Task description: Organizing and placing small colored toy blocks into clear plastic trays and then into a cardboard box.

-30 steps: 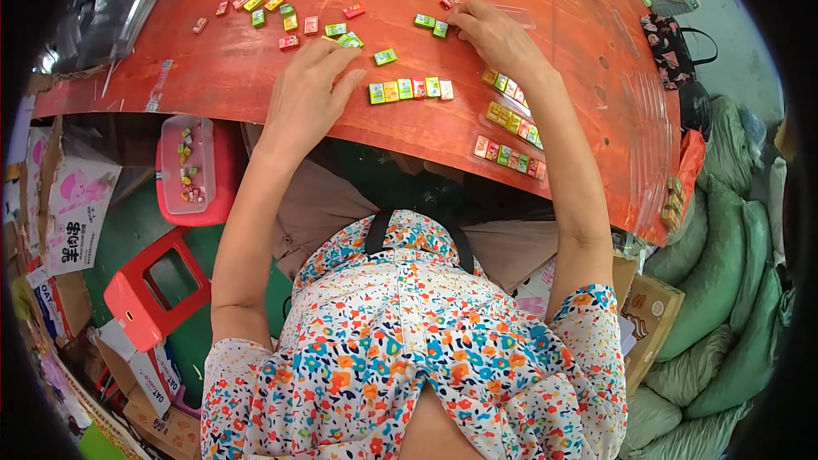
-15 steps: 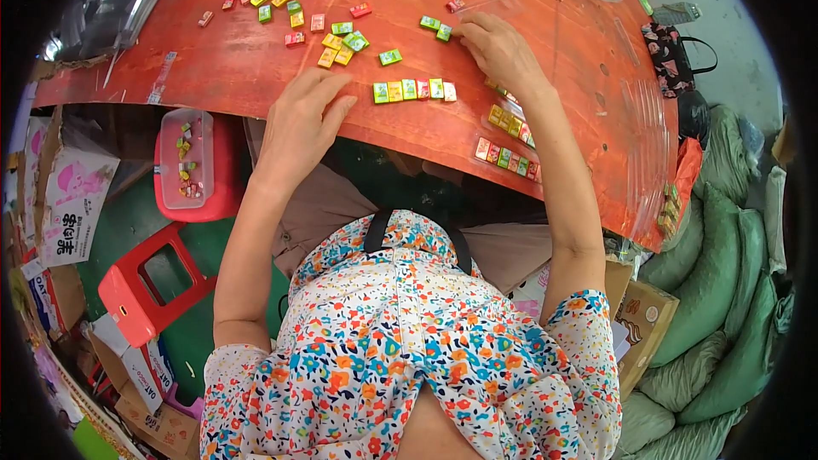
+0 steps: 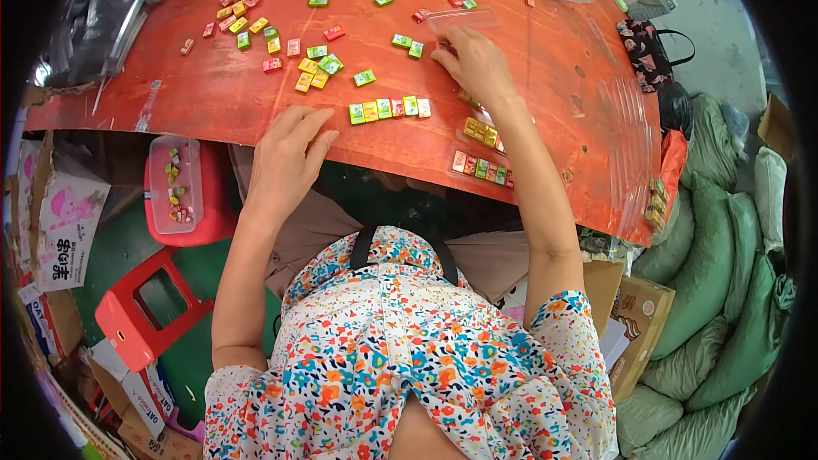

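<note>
While the open left hand (image 3: 285, 162) rests flat, the candy row (image 3: 389, 109) lies sideways just right of it; the right hand (image 3: 474, 64), fingers bent, touches a clear tray (image 3: 460, 20).

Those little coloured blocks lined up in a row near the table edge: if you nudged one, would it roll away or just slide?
Probably slide: each block in the row looks flat-sided and lies flat on the red table. They seem light, given how small they are and how loosely others lie scattered.

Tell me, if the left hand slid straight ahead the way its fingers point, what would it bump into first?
Probably the short row of small coloured blocks lying on the red table. The left hand points up and to the right, and that row seems nearest in that line, though depth is unclear.
</note>
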{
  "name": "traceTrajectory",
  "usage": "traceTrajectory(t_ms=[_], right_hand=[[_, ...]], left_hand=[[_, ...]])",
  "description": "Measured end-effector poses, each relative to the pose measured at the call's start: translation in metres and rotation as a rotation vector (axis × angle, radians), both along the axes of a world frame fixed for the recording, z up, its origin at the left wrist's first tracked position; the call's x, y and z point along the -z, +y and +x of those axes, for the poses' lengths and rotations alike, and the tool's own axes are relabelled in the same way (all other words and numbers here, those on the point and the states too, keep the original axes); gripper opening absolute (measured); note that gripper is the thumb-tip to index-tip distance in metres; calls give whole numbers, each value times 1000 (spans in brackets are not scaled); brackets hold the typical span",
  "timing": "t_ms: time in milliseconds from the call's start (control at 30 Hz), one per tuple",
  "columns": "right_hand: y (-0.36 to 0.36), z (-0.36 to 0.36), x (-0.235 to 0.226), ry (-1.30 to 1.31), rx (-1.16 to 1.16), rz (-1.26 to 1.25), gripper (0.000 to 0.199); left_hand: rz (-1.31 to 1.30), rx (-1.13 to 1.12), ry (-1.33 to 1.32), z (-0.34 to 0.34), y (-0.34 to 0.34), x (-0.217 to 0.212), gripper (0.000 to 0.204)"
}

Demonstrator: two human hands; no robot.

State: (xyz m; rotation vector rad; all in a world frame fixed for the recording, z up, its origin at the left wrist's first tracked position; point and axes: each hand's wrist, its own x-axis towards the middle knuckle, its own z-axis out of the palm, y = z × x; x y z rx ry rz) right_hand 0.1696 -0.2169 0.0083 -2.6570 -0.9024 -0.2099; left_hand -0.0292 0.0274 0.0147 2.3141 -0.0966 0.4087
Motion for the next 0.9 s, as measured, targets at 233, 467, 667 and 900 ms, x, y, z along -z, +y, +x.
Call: traceTrajectory(t_ms=[233,467,667,900], right_hand=[[38,-63,-26,-34,-388,211,28],[72,-98,-6,-154,-516,83,28],[22,-81,-35,-76,-358,84,40],[2,-75,-33,257,-245,-98,44]], left_hand=[[-57,-98,-54,1,7,2,22],[-182,-79,140,2,5,1,28],[52,41,145,14,-1,2,47],[28,94,216,33,-13,1,50]])
